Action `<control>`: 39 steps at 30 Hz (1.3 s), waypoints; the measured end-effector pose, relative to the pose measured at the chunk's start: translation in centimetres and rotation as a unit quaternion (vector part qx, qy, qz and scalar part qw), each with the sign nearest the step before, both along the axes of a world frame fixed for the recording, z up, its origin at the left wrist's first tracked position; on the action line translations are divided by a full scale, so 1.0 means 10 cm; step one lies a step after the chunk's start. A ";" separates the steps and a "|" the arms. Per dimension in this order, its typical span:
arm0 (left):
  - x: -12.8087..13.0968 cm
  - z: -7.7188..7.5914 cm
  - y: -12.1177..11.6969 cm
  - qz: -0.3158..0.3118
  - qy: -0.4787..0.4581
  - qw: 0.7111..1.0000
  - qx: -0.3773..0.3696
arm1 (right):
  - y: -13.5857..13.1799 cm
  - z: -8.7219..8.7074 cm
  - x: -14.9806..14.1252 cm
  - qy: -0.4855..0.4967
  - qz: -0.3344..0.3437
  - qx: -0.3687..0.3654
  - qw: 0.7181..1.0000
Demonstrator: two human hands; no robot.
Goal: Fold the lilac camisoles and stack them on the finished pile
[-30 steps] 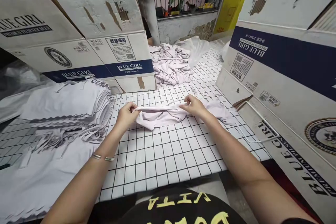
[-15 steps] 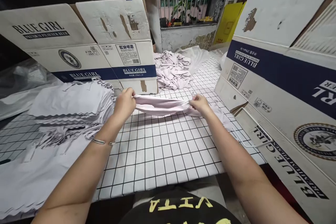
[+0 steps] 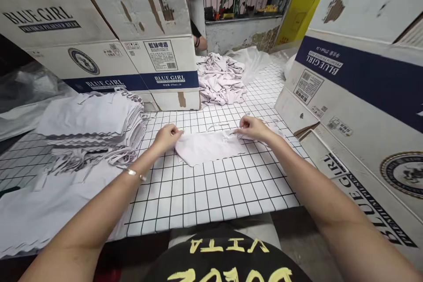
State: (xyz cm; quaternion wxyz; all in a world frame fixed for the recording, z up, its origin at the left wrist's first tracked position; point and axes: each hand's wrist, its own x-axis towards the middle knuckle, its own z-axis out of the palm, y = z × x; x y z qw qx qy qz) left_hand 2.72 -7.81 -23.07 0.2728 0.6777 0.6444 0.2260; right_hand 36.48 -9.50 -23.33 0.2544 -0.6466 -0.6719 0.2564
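Note:
A pale pink fabric piece point(image 3: 209, 147) lies spread on the white tablecloth with black grid lines point(image 3: 211, 194). My left hand point(image 3: 168, 136) pinches its upper left corner between thumb and fingers. At the upper right corner, my right hand point(image 3: 253, 128) is closed on the same cloth. A thin strap point(image 3: 218, 126) loops out above its top edge. Beside my right hand, more pale fabric point(image 3: 276, 128) lies partly hidden behind the wrist. To the left rises a stack of similar pale fabric pieces point(image 3: 89, 114) with straps along its side.
A crumpled pink fabric heap point(image 3: 223, 77) sits at the back. White-and-blue cardboard boxes stand upright at the left point(image 3: 132, 61) and right point(image 3: 357, 79). Another person's hand point(image 3: 200, 44) shows behind the left box. Clear plastic point(image 3: 254, 64) lies beside the heap.
The fabric piece, earlier held stretched and folded above the table, is now lowered and laid flat. Another person's hand has come into view behind the left box.

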 end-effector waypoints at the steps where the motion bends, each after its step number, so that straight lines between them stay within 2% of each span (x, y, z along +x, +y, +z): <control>1: 0.06 -0.06 -0.14 -0.043 0.026 0.998 0.026 | -0.11 -0.08 -0.03 0.002 0.079 0.001 0.997; 3: 0.18 -0.18 -0.40 -0.152 0.089 0.983 0.056 | -0.31 -0.25 -0.09 -0.013 0.189 0.007 0.982; 5: 0.28 -0.29 -0.55 -0.217 0.138 0.963 0.073 | -0.44 -0.36 -0.16 -0.044 0.215 0.047 0.975; 6: 0.32 -0.33 -0.58 -0.223 0.151 0.959 0.085 | -0.46 -0.40 -0.18 -0.051 0.209 0.068 0.974; 8: 0.39 -0.37 -0.57 -0.194 0.146 0.966 0.094 | -0.46 -0.40 -0.21 -0.038 0.177 0.091 0.979; 11: 0.45 -0.34 -0.52 -0.160 0.125 0.975 0.088 | -0.39 -0.32 -0.20 -0.029 0.147 0.071 0.986; 15: 0.51 -0.33 -0.65 -0.233 0.185 0.944 0.142 | -0.40 -0.30 -0.16 -0.107 0.229 0.047 0.966; 18: 0.56 -0.37 -0.77 -0.241 0.194 0.938 0.156 | -0.44 -0.35 -0.18 -0.113 0.215 0.086 0.966; 21: 0.62 -0.39 -0.77 -0.210 0.202 0.942 0.168 | -0.46 -0.23 -0.27 -0.083 0.124 0.100 0.984; 24: 0.61 -0.32 -0.62 -0.177 0.209 0.948 0.164 | -0.39 0.15 -0.30 -0.097 0.084 0.120 0.985; 27: 0.45 -0.10 -0.32 -0.129 0.209 0.957 0.156 | -0.25 0.66 -0.20 -0.182 0.105 0.107 0.972; 29: 0.29 0.15 -0.04 -0.090 0.184 0.970 0.133 | -0.10 1.00 -0.09 -0.227 0.124 0.071 0.963; 31: 0.12 0.48 0.28 -0.079 0.116 0.986 0.091 | 0.09 1.29 0.02 -0.235 0.128 0.039 0.963; 33: -0.03 0.87 0.59 -0.086 0.047 0.993 0.071 | 0.30 1.55 0.11 -0.201 0.106 0.009 0.974; 35: -0.11 1.28 0.82 -0.084 0.024 0.992 0.095 | 0.50 1.77 0.19 -0.140 0.059 -0.015 0.988; 37: -0.11 1.63 0.93 -0.078 0.026 0.986 0.143 | 0.64 1.97 0.24 -0.078 0.025 -0.021 0.996; 39: -0.02 1.85 0.91 -0.089 0.017 0.977 0.194 | 0.72 2.14 0.25 -0.041 0.023 -0.014 0.999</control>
